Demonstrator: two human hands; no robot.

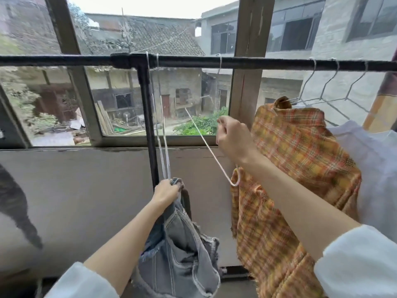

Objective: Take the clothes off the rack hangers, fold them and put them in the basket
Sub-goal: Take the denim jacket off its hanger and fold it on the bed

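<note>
1. Two hands work at the rack rail (257,61): our left hand (166,191) grips the denim shorts (180,250) at the waistband, our right hand (233,136) pinches a white wire hanger (206,143).
2. We judge the task early: nothing folded, and the plaid shirt (287,168) and white garment (373,164) remain on hangers.
3. No basket is in view.
</note>
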